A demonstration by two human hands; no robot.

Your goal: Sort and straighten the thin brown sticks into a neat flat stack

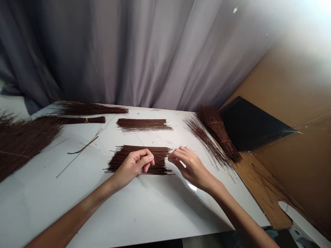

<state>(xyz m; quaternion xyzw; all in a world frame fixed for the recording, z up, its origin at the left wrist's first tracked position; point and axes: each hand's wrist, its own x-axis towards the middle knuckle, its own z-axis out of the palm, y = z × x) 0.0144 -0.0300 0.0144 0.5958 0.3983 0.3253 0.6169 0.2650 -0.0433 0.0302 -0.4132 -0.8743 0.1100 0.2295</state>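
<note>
A layer of thin dark-brown sticks lies side by side on the white table. My left hand is over its middle, closed with the thumb pressed to the bent fingers. Whatever may be in that pinch is too small to make out. My right hand hovers just past the right ends of these sticks, its thumb and fingertips brought together. Anything between those tips is also too fine to see. Behind both hands lies a second, narrower row of brown sticks.
Bushy brown twig bundles cover the table's left side; another lies at the back left. A tied bundle and loose sticks lie at right. Crossed strands rest left of centre. A grey curtain hangs behind.
</note>
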